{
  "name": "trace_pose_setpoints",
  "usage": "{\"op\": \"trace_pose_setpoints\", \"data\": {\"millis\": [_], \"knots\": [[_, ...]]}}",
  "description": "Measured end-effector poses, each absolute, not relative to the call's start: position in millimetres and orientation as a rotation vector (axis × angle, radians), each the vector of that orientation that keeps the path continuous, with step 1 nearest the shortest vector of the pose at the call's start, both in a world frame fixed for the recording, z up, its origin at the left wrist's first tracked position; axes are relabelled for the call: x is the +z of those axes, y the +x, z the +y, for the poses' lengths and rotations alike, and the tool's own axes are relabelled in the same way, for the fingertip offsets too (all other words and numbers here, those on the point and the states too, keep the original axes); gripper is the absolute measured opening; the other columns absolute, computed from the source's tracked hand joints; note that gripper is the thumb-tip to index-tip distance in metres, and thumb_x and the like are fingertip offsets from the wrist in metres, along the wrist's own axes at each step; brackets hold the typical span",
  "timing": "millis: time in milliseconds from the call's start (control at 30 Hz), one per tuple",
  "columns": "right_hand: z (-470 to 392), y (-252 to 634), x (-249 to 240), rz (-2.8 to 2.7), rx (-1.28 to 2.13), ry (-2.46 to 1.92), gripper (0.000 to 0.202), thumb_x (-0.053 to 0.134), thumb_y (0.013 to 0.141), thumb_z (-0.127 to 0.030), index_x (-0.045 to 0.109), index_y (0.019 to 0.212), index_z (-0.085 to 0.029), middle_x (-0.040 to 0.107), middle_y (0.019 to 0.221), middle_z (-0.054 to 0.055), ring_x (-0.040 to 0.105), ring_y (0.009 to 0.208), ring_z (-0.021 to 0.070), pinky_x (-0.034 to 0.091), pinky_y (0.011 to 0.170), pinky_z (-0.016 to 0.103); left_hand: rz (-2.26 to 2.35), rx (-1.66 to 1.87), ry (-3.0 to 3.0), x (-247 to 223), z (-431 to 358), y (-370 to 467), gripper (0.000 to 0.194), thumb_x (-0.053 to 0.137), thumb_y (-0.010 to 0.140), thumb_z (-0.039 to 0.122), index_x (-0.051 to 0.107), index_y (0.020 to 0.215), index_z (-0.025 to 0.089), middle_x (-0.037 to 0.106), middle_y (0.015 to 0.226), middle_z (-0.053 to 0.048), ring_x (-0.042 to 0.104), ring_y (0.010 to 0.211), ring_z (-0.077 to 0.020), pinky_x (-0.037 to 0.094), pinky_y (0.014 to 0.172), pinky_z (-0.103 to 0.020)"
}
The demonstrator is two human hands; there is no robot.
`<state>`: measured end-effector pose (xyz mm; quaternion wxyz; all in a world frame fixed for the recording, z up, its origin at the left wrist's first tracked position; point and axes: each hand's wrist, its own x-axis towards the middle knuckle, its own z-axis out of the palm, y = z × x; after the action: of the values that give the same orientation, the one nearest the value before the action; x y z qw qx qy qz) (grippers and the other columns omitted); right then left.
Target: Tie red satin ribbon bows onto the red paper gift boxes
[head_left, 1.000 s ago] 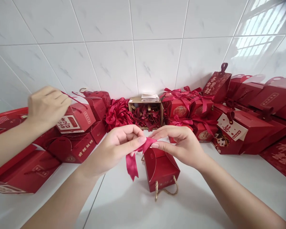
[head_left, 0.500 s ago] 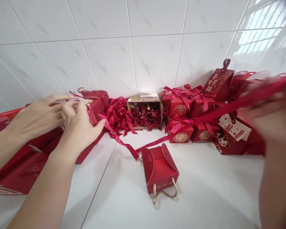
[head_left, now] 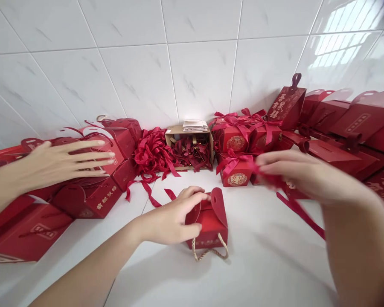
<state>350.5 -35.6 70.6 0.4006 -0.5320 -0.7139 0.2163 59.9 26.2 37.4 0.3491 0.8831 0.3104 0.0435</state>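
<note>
Ribbon point(head_left: 301, 214) slants near-right below the right hand point(head_left: 291, 175).

This looks like a small packing spot in a tiled room, whether home or shop I cannot tell: glossy white wall tiles point(head_left: 131, 76) catch a barred reflection point(head_left: 336, 49), and the white table point(head_left: 252, 264) carries stacked red gift boxes point(head_left: 365, 123) and a ribbon heap point(head_left: 152, 151).

Wht-tiled wall point(head_left: 201, 21), window refl. point(head_left: 342, 34) upper R.
</note>
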Motion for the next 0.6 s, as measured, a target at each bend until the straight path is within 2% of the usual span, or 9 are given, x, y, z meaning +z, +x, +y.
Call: {"op": "trace_pose_setpoints", "data": {"millis": [67, 133, 233, 367, 600], "knots": [[-24, 324, 67, -1.975, 0.991, -1.351, 0.035, 0.048, 0.089, -0.037, 0.058, 0.06, -0.021, 0.058, 0.062, 0.002, 0.059, 0.063, 0.0162, 0.051, 0.063, 0.029, 0.776, 0.088, 2.288, 41, 31, 58, 0.051, 0.051, 0.074, 0.012, 0.051, 0.123, 0.027, 0.042, 0.139, -0.006, 0.048, 0.123, -0.0218, 0.048, 0.092, -0.028], [-15, 306, 63, -2.033, 1.182, -1.408, 0.033, 0.048, 0.087, -0.033, 0.053, 0.057, -0.02, 0.057, 0.065, 0.002, 0.056, 0.064, 0.0156, 0.049, 0.062, 0.028, 0.809, 0.069, 2.275, 44, 33, 55, 0.052, 0.047, 0.071, 0.008, 0.053, 0.119, 0.028, 0.038, 0.143, -0.004, 0.043, 0.128, -0.0227, 0.05, 0.089, -0.027], [-9, 297, 56, -2.025, 1.138, -1.52, 0.027, 0.049, 0.083, -0.03, 0.052, 0.058, -0.019, 0.055, 0.07, 0.002, 0.052, 0.062, 0.015, 0.044, 0.053, 0.026, 0.847, 0.089, 2.273, 45, 31, 55, 0.05, 0.045, 0.072, 0.007, 0.055, 0.115, 0.03, 0.031, 0.149, -0.004, 0.041, 0.131, -0.0259, 0.052, 0.081, -0.028], [-11, 299, 49, -2.043, 1.178, -1.511, 0.025, 0.048, 0.082, -0.028, 0.052, 0.06, -0.019, 0.052, 0.068, 0.002, 0.049, 0.059, 0.014, 0.039, 0.048, 0.025, 0.869, 0.248, 2.28, 40, 24, 61, 0.036, 0.047, 0.081, 0.016, 0.058, 0.111, 0.03, 0.035, 0.146, -0.005, 0.045, 0.127, -0.0271, 0.053, 0.079, -0.03], [-15, 296, 51, -2.001, 1.352, -1.52, 0.021, 0.045, 0.08, -0.025, 0.051, 0.061, -0.018, 0.051, 0.063, 0.0, 0.045, 0.057, 0.0125, 0.038, 0.053, 0.025, 0.876, 0.353, 2.273, 32, 22, 67, 0.025, 0.051, 0.087, 0.032, 0.06, 0.11, 0.029, 0.041, 0.14, -0.006, 0.04, 0.131, -0.0275, 0.047, 0.097, -0.039]]}}
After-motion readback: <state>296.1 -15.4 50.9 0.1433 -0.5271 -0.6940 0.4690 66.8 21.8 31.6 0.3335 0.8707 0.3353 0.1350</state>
